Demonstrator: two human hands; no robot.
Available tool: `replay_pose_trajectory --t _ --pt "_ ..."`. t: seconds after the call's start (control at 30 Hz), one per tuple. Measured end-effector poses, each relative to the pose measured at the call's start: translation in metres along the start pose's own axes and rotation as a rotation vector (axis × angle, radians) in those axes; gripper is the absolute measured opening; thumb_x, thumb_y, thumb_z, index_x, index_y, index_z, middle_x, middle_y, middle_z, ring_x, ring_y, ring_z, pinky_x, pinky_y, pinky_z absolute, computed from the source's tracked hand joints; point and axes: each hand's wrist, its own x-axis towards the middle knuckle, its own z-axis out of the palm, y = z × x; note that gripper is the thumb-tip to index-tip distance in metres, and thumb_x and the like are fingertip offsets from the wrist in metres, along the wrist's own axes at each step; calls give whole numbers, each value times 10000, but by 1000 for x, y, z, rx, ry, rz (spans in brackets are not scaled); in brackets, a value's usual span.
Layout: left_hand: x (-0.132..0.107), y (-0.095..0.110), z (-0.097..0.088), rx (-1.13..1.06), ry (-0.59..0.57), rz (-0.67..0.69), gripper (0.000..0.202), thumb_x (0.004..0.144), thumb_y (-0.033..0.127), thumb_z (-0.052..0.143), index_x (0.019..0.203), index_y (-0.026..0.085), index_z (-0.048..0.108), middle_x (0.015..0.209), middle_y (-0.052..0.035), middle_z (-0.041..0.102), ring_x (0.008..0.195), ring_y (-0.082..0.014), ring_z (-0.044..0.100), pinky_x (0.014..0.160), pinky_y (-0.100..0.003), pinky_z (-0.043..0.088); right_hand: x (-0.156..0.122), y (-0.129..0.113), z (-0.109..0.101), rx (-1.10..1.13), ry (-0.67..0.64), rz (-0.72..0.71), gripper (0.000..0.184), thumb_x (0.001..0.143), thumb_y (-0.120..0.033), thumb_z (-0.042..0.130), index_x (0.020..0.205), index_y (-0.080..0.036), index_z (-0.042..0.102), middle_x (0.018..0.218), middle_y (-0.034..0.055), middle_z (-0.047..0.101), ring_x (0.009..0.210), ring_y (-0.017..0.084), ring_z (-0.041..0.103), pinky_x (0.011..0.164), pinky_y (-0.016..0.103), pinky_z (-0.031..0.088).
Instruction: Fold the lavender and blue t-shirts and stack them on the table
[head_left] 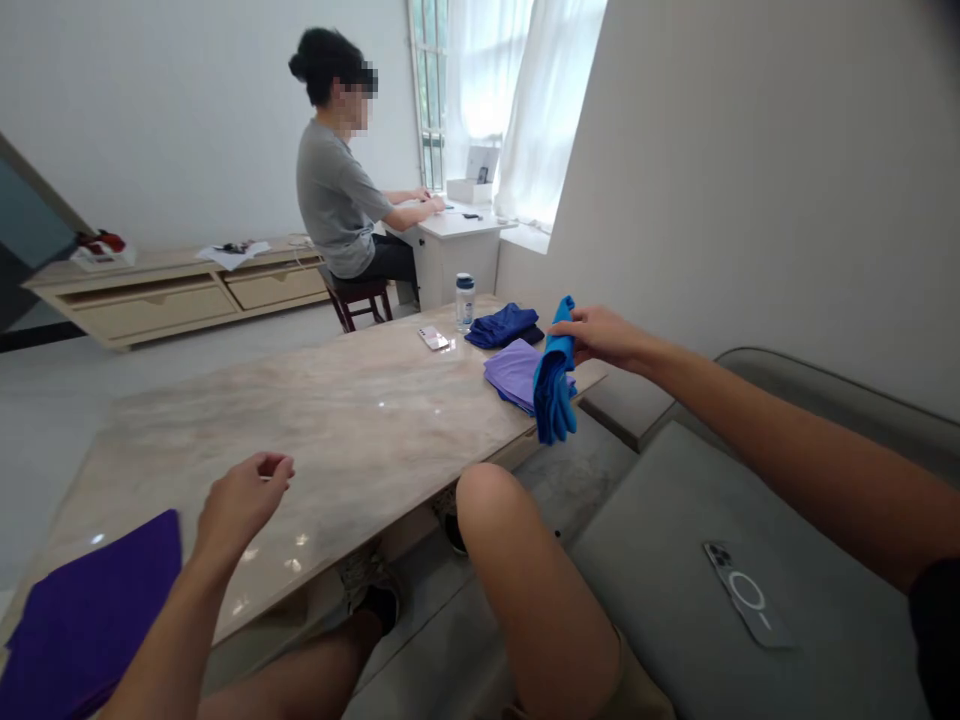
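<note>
My right hand [604,335] pinches a folded bright blue cloth [555,395] by its upper end. The cloth hangs in layered folds beyond the table's near edge. Behind it lies a stack of cloths with a lilac folded cloth [514,370] on top and blue showing underneath. A dark blue cloth [504,325] is heaped farther back, with something darker under it. Over the left part of the table, my left hand [244,495] is loosely curled, with a gap between thumb and fingers and nothing in it. Beside that forearm lies a flat purple cloth [97,615].
The marble-patterned table [315,400] bears a pink phone [433,338] and a water bottle [465,303]. On the grey sofa [675,520] lies another phone [746,592]. A person [337,190] sits at a white desk [465,228] by the window. A low cabinet [172,305] lines the wall.
</note>
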Motion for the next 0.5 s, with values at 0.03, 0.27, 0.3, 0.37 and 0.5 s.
replay_pose_trajectory --t 0.03,0.27,0.3,0.37,0.5 --pt "-2 6 -3 24 -49 -17 207 889 448 614 905 274 726 835 0 847 908 -294 795 717 -314 492 2 3 -16 29 62 11 331 889 -338 932 833 -170 653 698 58 744 584 176 711 528 266 620" --pt "-16 31 -17 104 -146 60 385 950 518 508 1064 222 724 970 -104 856 1023 -343 798 796 -396 490 46 4 -60 152 242 40 287 997 -146 813 805 -155 600 663 30 708 594 125 694 607 235 645" --pt "-16 30 -16 103 -142 91 385 942 526 512 1057 228 728 959 -103 855 1014 -352 800 796 -409 489 55 2 -64 188 255 22 271 1005 -150 805 821 -151 605 681 33 721 611 126 703 630 244 657" --pt "-14 28 -13 106 -140 128 374 922 530 531 1040 240 735 930 -94 853 988 -357 804 793 -415 492 70 4 -69 273 284 -15 239 1020 -162 792 859 -145 616 723 38 747 650 134 728 689 284 685" --pt "-3 37 -11 150 -178 39 369 898 515 559 1042 229 743 928 -80 854 972 -330 804 759 -357 499 80 42 -64 360 361 43 163 1045 -148 748 922 -136 642 726 34 758 667 150 749 708 316 692"
